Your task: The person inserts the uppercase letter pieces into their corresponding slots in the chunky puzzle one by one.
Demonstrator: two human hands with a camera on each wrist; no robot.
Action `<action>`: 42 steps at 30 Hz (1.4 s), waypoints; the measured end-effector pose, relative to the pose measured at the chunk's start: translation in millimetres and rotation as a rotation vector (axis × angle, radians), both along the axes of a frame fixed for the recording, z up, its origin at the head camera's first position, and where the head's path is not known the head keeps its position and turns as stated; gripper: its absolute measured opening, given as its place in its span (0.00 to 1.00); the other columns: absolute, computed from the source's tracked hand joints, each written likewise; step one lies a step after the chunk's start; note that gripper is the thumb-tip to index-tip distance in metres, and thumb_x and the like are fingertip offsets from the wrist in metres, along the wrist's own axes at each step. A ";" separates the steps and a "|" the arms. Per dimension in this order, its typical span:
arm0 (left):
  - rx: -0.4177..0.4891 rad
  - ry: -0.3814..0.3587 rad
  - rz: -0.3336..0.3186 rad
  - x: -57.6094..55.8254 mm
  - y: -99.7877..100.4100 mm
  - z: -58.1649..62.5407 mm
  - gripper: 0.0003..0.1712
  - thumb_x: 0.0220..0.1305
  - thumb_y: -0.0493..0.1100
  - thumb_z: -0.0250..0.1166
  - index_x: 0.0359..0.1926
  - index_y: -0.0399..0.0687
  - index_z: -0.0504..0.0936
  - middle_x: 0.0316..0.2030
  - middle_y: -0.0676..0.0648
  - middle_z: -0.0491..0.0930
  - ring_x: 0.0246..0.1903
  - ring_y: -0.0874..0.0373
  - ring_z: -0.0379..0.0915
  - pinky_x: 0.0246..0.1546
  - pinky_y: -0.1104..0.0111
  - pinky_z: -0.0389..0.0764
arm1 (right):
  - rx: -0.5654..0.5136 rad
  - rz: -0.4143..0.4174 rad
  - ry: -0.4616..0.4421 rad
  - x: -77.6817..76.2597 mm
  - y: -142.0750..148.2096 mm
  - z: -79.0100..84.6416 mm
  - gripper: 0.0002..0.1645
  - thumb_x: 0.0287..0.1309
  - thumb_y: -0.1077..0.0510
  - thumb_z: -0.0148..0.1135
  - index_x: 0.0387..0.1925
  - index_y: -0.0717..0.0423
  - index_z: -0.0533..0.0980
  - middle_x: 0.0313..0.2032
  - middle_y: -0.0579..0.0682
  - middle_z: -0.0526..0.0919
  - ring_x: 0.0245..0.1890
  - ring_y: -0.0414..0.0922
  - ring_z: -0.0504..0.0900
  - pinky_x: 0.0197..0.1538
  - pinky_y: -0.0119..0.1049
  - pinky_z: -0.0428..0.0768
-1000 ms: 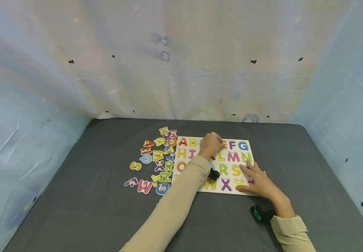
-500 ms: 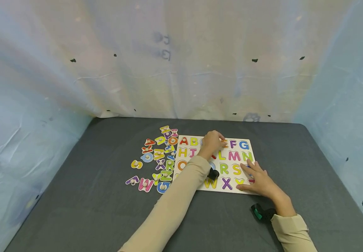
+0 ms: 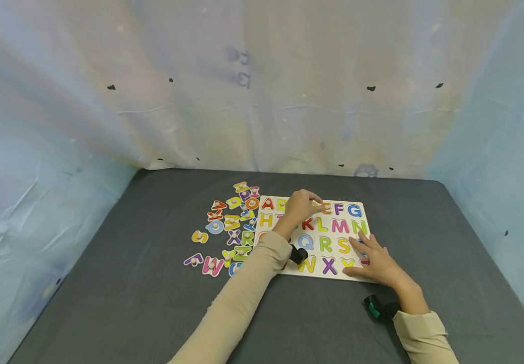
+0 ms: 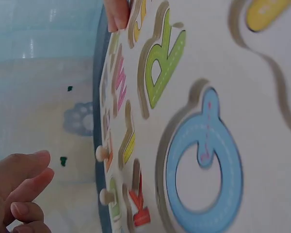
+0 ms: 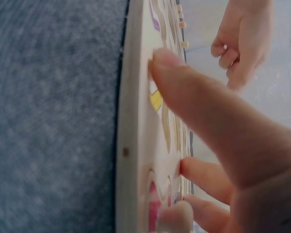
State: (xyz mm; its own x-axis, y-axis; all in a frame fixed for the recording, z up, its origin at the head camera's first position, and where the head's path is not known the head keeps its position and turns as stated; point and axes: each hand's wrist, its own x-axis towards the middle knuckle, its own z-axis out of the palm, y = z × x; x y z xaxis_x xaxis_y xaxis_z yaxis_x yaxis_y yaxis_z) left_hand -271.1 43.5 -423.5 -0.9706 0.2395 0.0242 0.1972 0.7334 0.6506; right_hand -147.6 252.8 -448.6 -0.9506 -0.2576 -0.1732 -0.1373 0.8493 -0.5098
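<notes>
A white alphabet puzzle board (image 3: 289, 274) lies on the table with coloured letter recesses. Knobbed pieces sit in its top row, among them a red A (image 3: 268, 203) and an orange E (image 3: 327, 208). My left hand (image 3: 299, 208) hovers over that row, just left of the E, holding nothing. In the left wrist view its loosely bent fingers (image 4: 26, 174) are apart from the round knobs (image 4: 102, 153). My right hand (image 3: 380, 263) rests on the board's lower right corner with fingers spread; in the right wrist view the thumb (image 5: 199, 107) touches the board near its edge.
Loose knobbed letter pieces are heaped left of the board, among them a pink W (image 3: 212, 266), a blue Q (image 3: 215, 227) and a yellow S (image 3: 199, 236). The dark table (image 3: 107, 303) is bordered by a hanging sheet (image 3: 280, 131) at the back and sides.
My left hand has let go of the orange E, which now shows in the top row, and has drawn back slightly to the left. The right hand stays in place on the board.
</notes>
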 end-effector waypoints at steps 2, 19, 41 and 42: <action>0.024 -0.001 -0.014 2.6 -7.5 1.7 0.12 0.61 0.50 0.67 0.44 0.55 0.88 0.43 0.47 0.84 0.32 0.60 0.73 0.21 0.76 0.60 | -0.001 0.000 0.004 0.2 0.4 -0.1 0.57 0.44 0.39 0.73 0.70 0.61 0.60 0.72 0.70 0.50 0.71 0.75 0.44 0.63 0.77 0.45; 0.120 0.066 -0.169 26.7 -71.4 12.8 0.13 0.62 0.46 0.66 0.45 0.47 0.87 0.22 0.52 0.62 0.23 0.60 0.55 0.28 0.73 0.57 | -0.008 0.011 0.025 1.5 1.2 2.1 0.57 0.43 0.40 0.74 0.70 0.61 0.61 0.72 0.71 0.51 0.71 0.75 0.45 0.63 0.77 0.45; 0.147 -0.028 -0.283 73.1 -193.2 -1.8 0.13 0.62 0.42 0.66 0.45 0.41 0.86 0.19 0.52 0.66 0.19 0.65 0.56 0.27 0.74 0.63 | -0.005 0.024 0.034 0.2 2.7 -1.7 0.57 0.44 0.41 0.74 0.70 0.61 0.60 0.72 0.71 0.50 0.71 0.75 0.45 0.62 0.78 0.45; 0.158 -0.044 -0.280 74.7 -199.5 -2.7 0.13 0.62 0.42 0.66 0.45 0.40 0.86 0.19 0.51 0.67 0.19 0.66 0.56 0.27 0.74 0.64 | -0.007 0.025 0.034 0.1 2.5 -1.7 0.57 0.44 0.41 0.74 0.70 0.61 0.60 0.72 0.71 0.50 0.71 0.75 0.45 0.62 0.78 0.45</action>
State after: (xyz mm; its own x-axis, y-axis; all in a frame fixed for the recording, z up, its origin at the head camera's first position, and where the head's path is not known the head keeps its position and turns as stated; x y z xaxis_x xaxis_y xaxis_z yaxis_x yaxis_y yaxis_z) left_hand -196.4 -156.0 -426.3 -0.8686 0.4938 0.0417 0.3461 0.5441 0.7643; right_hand -147.5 255.3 -450.3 -0.9492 -0.2821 -0.1392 -0.1754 0.8420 -0.5101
